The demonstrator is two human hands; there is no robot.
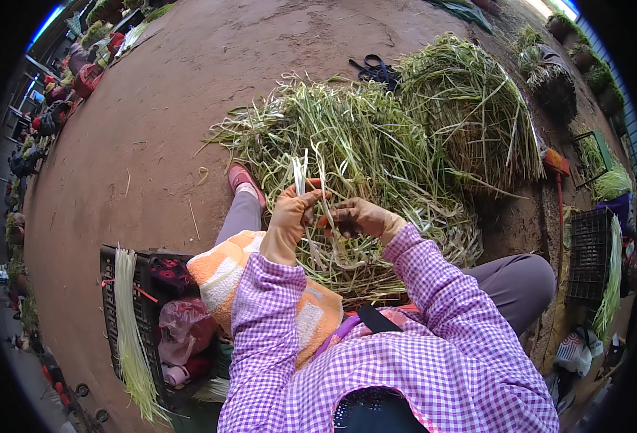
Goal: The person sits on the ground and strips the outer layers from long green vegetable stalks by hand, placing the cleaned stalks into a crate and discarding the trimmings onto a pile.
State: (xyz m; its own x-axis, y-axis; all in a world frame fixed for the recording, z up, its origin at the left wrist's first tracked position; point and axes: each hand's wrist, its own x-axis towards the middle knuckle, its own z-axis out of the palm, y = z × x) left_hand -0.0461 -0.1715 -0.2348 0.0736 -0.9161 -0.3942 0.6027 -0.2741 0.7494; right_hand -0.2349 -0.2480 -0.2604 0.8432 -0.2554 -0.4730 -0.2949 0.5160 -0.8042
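My left hand (292, 211), in an orange rubber glove, grips a few thin whitish stalks (299, 176) that stand up above its fingers. Close beside it, my right hand (363, 217) wears a matching glove with dark, soiled fingers. Its fingertips pinch a pale stalk (326, 208) hanging between the two hands. Under and beyond both hands spreads a large loose heap of green and yellowish chive-like leaves (351, 130). An orange and white towel (226, 270) lies over my left thigh.
A black plastic crate (110, 314) at my left carries a bundle of pale stalks (131, 325) and a pink plastic bag (186, 330). Beyond the heap stand a thick sheaf of leaves (465, 108) and a dark strap (375, 70). Right are a red-handled broom (558, 162) and another crate (589, 254).
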